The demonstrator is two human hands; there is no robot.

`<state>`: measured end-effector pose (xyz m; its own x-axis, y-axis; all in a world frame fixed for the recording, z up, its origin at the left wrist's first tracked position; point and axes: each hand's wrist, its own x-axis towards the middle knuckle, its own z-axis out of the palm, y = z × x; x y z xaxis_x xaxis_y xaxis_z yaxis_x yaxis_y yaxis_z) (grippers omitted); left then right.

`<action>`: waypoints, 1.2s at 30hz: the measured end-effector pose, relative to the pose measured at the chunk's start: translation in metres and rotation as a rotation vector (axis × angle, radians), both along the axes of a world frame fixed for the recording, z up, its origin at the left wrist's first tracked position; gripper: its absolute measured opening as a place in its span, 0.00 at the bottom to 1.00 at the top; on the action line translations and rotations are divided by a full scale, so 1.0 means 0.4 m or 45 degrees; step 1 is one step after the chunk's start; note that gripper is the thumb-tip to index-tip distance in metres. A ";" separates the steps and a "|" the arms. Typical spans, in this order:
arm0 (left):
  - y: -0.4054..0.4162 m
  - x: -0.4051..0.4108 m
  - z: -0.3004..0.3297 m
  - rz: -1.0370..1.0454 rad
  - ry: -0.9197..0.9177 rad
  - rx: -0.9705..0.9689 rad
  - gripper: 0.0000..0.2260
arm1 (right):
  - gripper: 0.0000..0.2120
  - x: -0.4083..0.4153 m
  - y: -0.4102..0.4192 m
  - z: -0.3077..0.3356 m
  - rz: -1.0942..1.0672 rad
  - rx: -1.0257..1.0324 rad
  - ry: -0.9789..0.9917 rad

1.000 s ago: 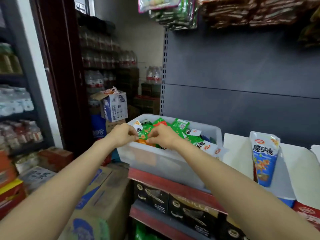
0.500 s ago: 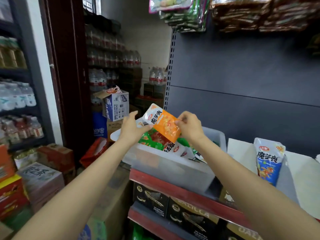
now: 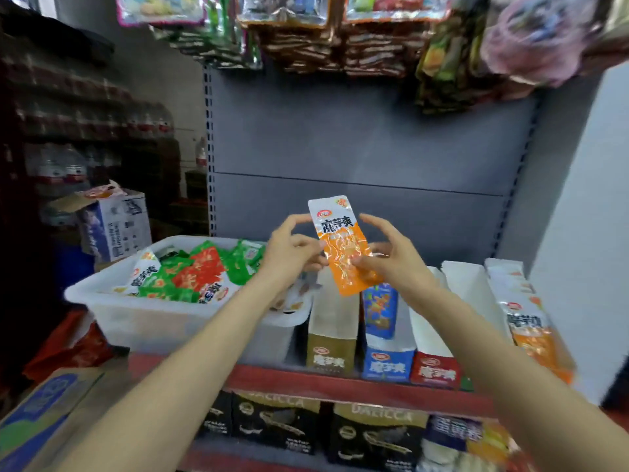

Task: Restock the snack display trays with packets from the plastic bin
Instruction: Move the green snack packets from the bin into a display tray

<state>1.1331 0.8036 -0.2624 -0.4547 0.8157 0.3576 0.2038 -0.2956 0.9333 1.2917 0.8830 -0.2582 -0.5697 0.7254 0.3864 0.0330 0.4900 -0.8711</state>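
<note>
An orange and white snack packet (image 3: 343, 245) is held upright in the air between both hands. My left hand (image 3: 289, 250) pinches its left edge and my right hand (image 3: 391, 257) grips its lower right side. The packet hangs above a row of display trays: a gold-fronted tray (image 3: 332, 338), a blue-fronted tray (image 3: 388, 362) with a blue packet (image 3: 379, 310) standing in it, and a red-fronted tray (image 3: 434, 364). To the left sits the white plastic bin (image 3: 153, 318), holding several green, red and white packets (image 3: 194, 270).
A tray of orange packets (image 3: 531, 332) stands at the far right on the red shelf edge (image 3: 340, 383). Black boxes (image 3: 282, 424) fill the shelf below. Cardboard cartons (image 3: 51, 413) lie on the floor at left. Hanging snack bags (image 3: 340, 39) crowd the top above the grey back panel.
The orange packet has been lifted out of the bin and carried right, turning upright over the display trays. My view has swung right with it.
</note>
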 end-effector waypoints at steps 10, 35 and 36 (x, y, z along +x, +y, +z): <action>0.217 0.383 -0.013 -0.342 0.285 -0.060 0.28 | 0.32 0.384 0.115 -0.040 -0.481 0.044 -0.037; 0.392 0.586 -0.108 -0.248 0.891 -0.146 0.37 | 0.33 0.565 0.208 -0.126 -0.800 0.165 -0.431; 0.393 0.583 -0.110 -0.233 0.907 -0.155 0.35 | 0.33 0.563 0.209 -0.130 -0.797 0.183 -0.481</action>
